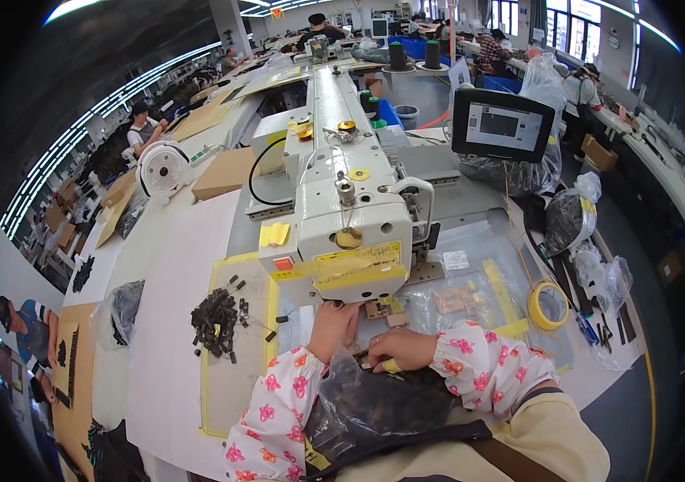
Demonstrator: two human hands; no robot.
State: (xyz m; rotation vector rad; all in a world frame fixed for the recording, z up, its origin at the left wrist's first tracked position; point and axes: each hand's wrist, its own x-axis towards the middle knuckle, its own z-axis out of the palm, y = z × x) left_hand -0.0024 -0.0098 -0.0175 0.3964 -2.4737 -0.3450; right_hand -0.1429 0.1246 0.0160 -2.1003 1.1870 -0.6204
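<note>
A white industrial sewing machine (350, 209) stands in front of me, its head just above my hands. My left hand (333, 329) reaches up to the underside of that head, and its fingertips are hidden there. Close to it lie small tan blocks (397, 320) on the machine bed. My right hand (403, 350) is closed at the mouth of a clear plastic bag (378, 402) full of dark pieces; what its fingers grip is hidden. Something yellow is wrapped round one of its fingers. Flowered white sleeves cover both forearms.
Left of the machine, small black pieces (218, 321) are heaped on a yellow-edged board (234, 394). A roll of yellow tape (549, 305) and several tools (599, 331) lie at the right. Further off are a screen (503, 124), a white fan (164, 170) and several people at tables.
</note>
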